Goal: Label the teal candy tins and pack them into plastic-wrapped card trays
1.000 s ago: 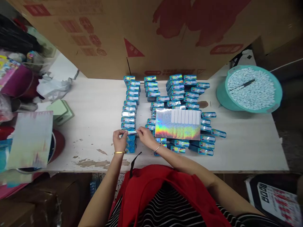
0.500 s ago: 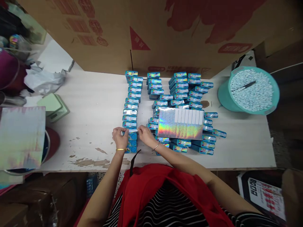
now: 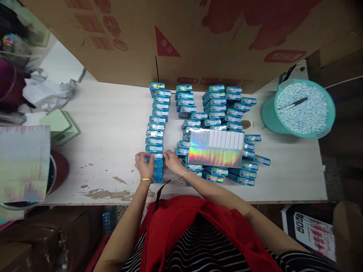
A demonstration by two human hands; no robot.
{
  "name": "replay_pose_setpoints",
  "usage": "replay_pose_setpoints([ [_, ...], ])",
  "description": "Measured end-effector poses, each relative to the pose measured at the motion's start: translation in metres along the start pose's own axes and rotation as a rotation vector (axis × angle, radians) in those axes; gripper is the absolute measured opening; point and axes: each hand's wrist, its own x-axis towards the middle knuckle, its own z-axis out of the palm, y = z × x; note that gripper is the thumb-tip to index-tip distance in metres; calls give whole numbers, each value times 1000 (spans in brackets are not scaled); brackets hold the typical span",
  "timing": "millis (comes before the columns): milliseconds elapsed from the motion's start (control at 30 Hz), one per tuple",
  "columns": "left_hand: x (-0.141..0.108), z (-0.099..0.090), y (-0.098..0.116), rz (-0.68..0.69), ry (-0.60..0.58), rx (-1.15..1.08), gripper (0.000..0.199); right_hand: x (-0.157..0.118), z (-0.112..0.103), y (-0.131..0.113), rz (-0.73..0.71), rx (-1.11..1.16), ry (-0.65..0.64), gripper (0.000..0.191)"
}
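Observation:
A column of small blue boxes (image 3: 154, 141) stands on the white table, most with a shiny label strip on the top face. My left hand (image 3: 144, 164) is closed, its fingertips pinching at the left end of a shiny sticker (image 3: 157, 155) over one box. On the right end of that sticker, the thumb and finger of my right hand (image 3: 172, 161) are pinched together. Bare round marks show on the blue boxes (image 3: 158, 171) nearest me. Right of my hands, a rainbow-silver sticker sheet (image 3: 214, 156) with a row of white strip-shaped gaps lies across other blue boxes.
A large cardboard carton (image 3: 181, 68) stands along the back. At the right is a turquoise bucket (image 3: 268, 115) filled with small pale pieces, a dark tool on top. Leftward are a pale green scale (image 3: 64, 126), crumpled plastic (image 3: 48, 92) and another shiny sheet (image 3: 24, 162) over a container.
The sticker, slightly raised between my hands before, now looks flatter on the box top. My right fingertips have shifted slightly left; the view has moved a little.

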Motion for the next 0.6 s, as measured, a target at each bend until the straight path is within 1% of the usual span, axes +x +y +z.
replay_pose_setpoints([
  [67,3,2,-6,-102,11,-109,46,-6,3,0,21,23,22,29],
  [133,8,2,-12,-238,-34,-226,74,-16,5,0,25,96,35,43],
  [167,11,2,-15,-300,-74,-272,83,-21,6,0,15,150,25,46],
  [200,15,2,-17,-353,-119,-310,89,-25,8,-1,0,205,-1,47],
  [267,20,0,-20,-423,-206,-357,95,-30,11,-2,-24,281,-77,47],
  [367,25,-7,-21,-447,-293,-330,94,-28,11,-10,-19,288,-177,49],
  [400,26,-11,-19,-427,-298,-280,93,-26,8,-14,-26,259,-201,48],
  [433,26,-15,-16,-383,-278,-206,93,-24,4,-18,-38,219,-220,46],
  [467,26,-18,-11,-312,-231,-118,92,-23,-3,-22,-50,173,-233,43],
  [533,27,-19,5,-97,-75,47,86,-22,-26,-27,-86,79,-211,37],
  [567,28,-17,17,38,-4,92,77,-22,-42,-27,-111,46,-161,36],
  [600,29,-11,32,180,30,102,66,-22,-61,-25,-136,27,-83,35],
])
